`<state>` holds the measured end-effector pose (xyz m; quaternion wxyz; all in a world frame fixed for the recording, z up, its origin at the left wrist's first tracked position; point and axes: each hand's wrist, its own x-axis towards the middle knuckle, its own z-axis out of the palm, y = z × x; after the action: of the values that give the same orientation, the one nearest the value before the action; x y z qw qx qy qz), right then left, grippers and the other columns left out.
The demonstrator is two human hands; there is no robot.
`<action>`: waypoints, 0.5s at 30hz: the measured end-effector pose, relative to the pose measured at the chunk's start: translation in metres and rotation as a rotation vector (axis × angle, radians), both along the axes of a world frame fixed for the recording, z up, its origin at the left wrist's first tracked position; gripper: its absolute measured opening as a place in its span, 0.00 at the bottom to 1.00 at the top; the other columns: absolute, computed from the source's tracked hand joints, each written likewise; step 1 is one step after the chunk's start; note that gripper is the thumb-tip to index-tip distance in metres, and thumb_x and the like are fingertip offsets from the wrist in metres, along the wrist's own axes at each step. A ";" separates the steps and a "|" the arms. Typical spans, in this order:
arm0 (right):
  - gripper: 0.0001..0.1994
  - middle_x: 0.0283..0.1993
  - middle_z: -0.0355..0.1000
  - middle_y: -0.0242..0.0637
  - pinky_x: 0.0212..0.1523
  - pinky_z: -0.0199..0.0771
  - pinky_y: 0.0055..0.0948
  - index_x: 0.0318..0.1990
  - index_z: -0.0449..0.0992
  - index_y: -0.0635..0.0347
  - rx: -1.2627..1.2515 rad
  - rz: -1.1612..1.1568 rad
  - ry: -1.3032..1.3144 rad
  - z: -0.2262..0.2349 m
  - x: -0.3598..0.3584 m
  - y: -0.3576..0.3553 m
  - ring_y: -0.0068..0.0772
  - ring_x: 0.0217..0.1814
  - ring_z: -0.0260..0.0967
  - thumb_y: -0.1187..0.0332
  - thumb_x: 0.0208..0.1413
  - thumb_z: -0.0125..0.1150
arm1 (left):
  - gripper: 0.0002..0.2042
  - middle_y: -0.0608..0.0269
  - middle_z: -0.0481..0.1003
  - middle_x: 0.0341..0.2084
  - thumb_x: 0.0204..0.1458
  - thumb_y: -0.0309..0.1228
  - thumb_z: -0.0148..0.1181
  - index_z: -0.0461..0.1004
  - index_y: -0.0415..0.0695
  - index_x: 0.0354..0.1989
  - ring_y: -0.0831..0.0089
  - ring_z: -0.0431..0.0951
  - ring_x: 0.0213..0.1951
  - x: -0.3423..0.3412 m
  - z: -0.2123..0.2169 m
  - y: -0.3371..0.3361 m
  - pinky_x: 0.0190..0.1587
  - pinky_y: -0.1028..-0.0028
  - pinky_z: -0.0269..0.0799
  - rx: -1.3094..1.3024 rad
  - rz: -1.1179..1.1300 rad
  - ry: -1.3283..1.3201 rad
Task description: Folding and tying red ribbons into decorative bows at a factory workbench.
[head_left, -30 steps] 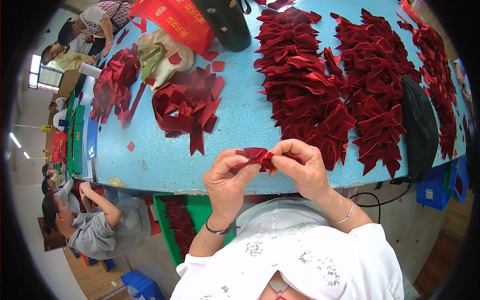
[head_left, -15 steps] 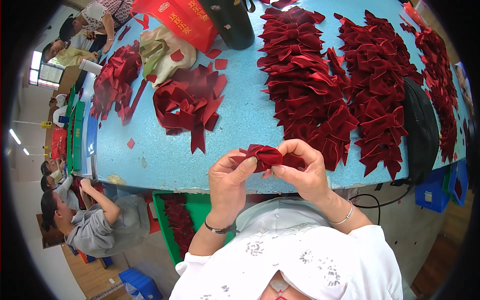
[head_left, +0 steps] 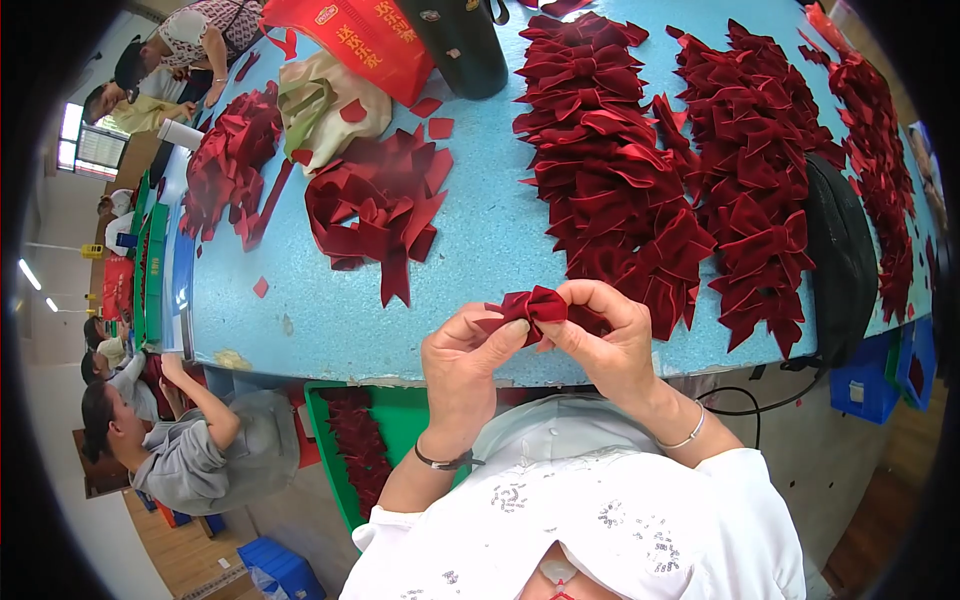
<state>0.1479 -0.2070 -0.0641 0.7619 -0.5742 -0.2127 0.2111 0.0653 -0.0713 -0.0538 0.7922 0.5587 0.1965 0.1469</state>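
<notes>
Between my two hands is a dark red velvet bow (head_left: 530,305), held up just over the front edge of the blue table (head_left: 480,215). My left hand (head_left: 468,350) pinches its left loop, thumb in front near the middle knot. On the other side, my right hand (head_left: 605,335) grips the bow with thumb and forefinger close to the knot. Part of its right side is hidden behind my right fingers. Beyond my hands, a long row of overlapping red bows (head_left: 605,150) runs away from me. A loose heap of red ribbon pieces (head_left: 375,205) lies to the left.
More bow rows (head_left: 755,180) lie to the right, beside a black bag (head_left: 845,260). A dark bottle (head_left: 465,50), red bag (head_left: 350,40) and pale cloth (head_left: 335,110) stand at the back. Below the edge is a green tray (head_left: 400,410). A co-worker (head_left: 200,440) sits left.
The bow has turned a little between my fingers, so its knot shows more. My left hand has shifted slightly right, its thumb nearer the middle.
</notes>
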 end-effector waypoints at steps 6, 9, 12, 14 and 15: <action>0.05 0.29 0.72 0.36 0.28 0.74 0.19 0.36 0.71 0.69 0.028 -0.029 0.057 -0.003 -0.001 -0.001 0.23 0.28 0.72 0.79 0.51 0.56 | 0.04 0.63 0.76 0.32 0.48 0.21 0.62 0.75 0.38 0.33 0.80 0.73 0.33 0.001 -0.002 -0.003 0.38 0.79 0.70 -0.001 0.034 -0.010; 0.04 0.30 0.72 0.37 0.28 0.74 0.19 0.34 0.71 0.69 0.129 -0.038 0.158 -0.004 -0.004 0.000 0.22 0.28 0.72 0.80 0.50 0.54 | 0.05 0.63 0.75 0.32 0.47 0.20 0.62 0.75 0.38 0.32 0.79 0.74 0.33 0.004 0.003 -0.005 0.38 0.80 0.70 -0.166 0.065 -0.018; 0.02 0.31 0.72 0.38 0.27 0.73 0.18 0.33 0.71 0.69 0.248 -0.080 0.244 -0.006 -0.007 0.003 0.21 0.28 0.71 0.79 0.51 0.54 | 0.05 0.63 0.75 0.32 0.47 0.19 0.62 0.75 0.38 0.32 0.78 0.74 0.34 0.003 0.001 -0.004 0.39 0.80 0.70 -0.177 0.052 -0.018; 0.03 0.31 0.73 0.38 0.27 0.72 0.18 0.34 0.71 0.69 0.180 -0.092 0.166 -0.002 -0.007 0.004 0.21 0.28 0.71 0.79 0.52 0.54 | 0.05 0.63 0.74 0.33 0.46 0.19 0.62 0.75 0.38 0.32 0.78 0.74 0.34 0.002 -0.001 -0.004 0.39 0.80 0.70 -0.182 0.046 -0.019; 0.04 0.32 0.73 0.37 0.27 0.72 0.17 0.34 0.71 0.69 0.112 -0.104 0.088 0.000 -0.007 0.005 0.20 0.28 0.71 0.78 0.52 0.55 | 0.05 0.63 0.74 0.33 0.46 0.19 0.62 0.75 0.38 0.32 0.77 0.74 0.34 0.001 -0.002 -0.004 0.39 0.79 0.71 -0.145 0.044 -0.030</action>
<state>0.1409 -0.2019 -0.0642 0.8114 -0.5311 -0.1607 0.1840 0.0663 -0.0751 -0.0554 0.8301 0.4932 0.2070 0.1578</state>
